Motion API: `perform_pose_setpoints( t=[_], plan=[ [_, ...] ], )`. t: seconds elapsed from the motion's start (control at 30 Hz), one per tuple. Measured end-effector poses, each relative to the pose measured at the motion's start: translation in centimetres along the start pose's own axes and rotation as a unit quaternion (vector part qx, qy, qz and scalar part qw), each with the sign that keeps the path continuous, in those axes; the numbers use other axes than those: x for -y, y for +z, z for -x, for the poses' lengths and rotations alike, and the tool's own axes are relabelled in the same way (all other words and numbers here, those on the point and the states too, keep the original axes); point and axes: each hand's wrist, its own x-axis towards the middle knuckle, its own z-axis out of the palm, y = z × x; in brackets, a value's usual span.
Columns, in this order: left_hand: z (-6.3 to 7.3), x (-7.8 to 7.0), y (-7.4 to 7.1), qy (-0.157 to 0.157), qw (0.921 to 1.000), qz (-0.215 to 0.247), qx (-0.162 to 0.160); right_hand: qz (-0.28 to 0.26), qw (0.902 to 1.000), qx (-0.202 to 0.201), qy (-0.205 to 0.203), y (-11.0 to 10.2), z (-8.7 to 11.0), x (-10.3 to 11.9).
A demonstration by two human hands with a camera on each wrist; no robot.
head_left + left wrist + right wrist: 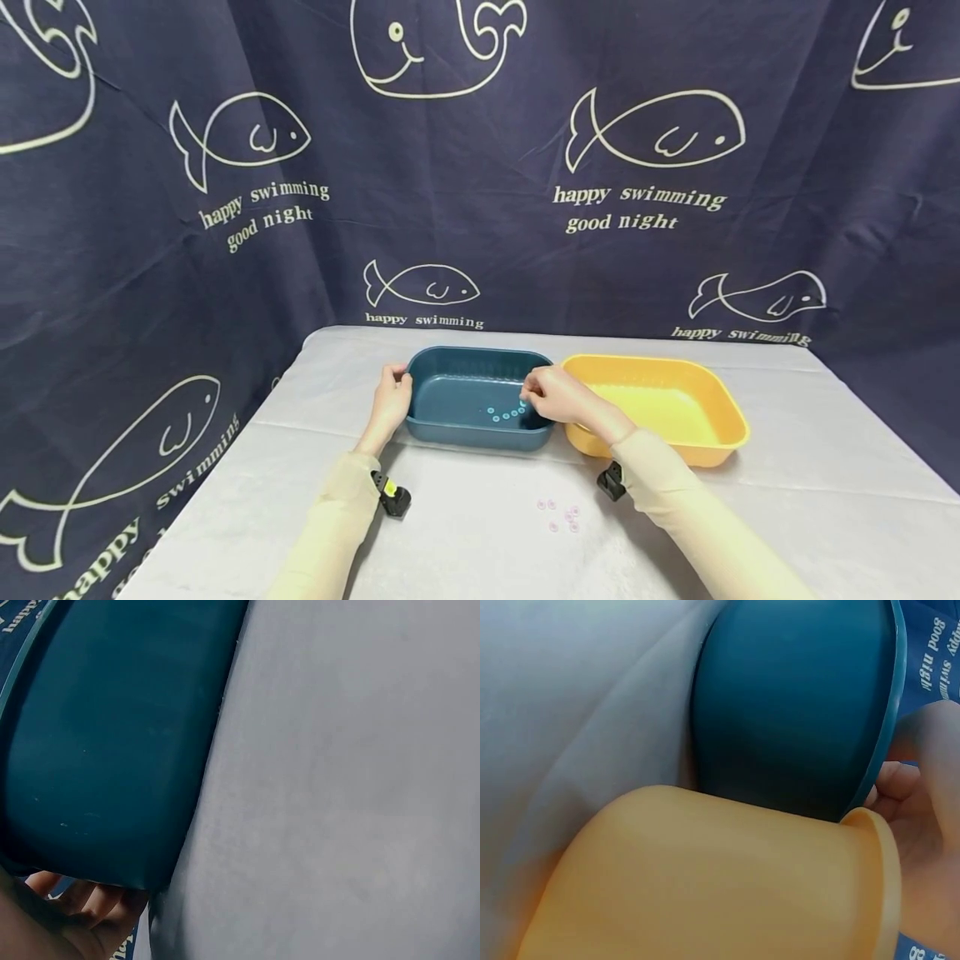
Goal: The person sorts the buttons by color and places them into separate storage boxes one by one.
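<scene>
My left hand (392,402) holds the left end of a dark teal plastic basin (468,435), fingers at its rim. In the left wrist view, the fingers (101,906) lie against the basin's end wall. Over the basin's right end, my right hand (557,394) reaches in with fingertips together, pinching a small light-blue button (522,403). Several more light-blue buttons (506,416) lie in a curved row on the basin floor below it. The right wrist view shows the curled fingers (897,780) behind the teal rim, their tips hidden.
A yellow basin (731,417) stands right against the teal one, under my right forearm. Several pale pink buttons (553,527) lie on the white tablecloth (465,533) in front. A dark blue curtain (517,250) with fish drawings hangs behind the table.
</scene>
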Motion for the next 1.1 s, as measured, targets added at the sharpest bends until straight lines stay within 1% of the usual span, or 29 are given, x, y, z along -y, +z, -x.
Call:
perform_pose_setpoints(
  t=[0.23,0.53,0.67,0.9,1.1],
  plan=[
    [0.05,0.17,0.06,0.000,1.0000,0.005,0.004,0.007,0.9999,0.003,-0.008,-0.07,0.10,0.10],
    [0.04,0.17,0.07,0.001,1.0000,0.004,0.003,0.006,1.0000,0.005,0.005,-0.09,0.21,0.17],
    [0.03,0.13,0.07,0.000,1.0000,0.004,0.003,0.007,0.9999,0.005,0.004,-0.06,0.17,0.04],
    [0.06,0.07,-0.04,0.003,1.0000,-0.003,0.003,0.011,0.9999,-0.001,-0.011,-0.21,0.27,-0.20],
    [0.12,-0.09,-0.06,0.003,1.0000,-0.001,0.004,0.014,0.9996,-0.003,-0.023,-0.35,0.44,-0.22]
  ],
)
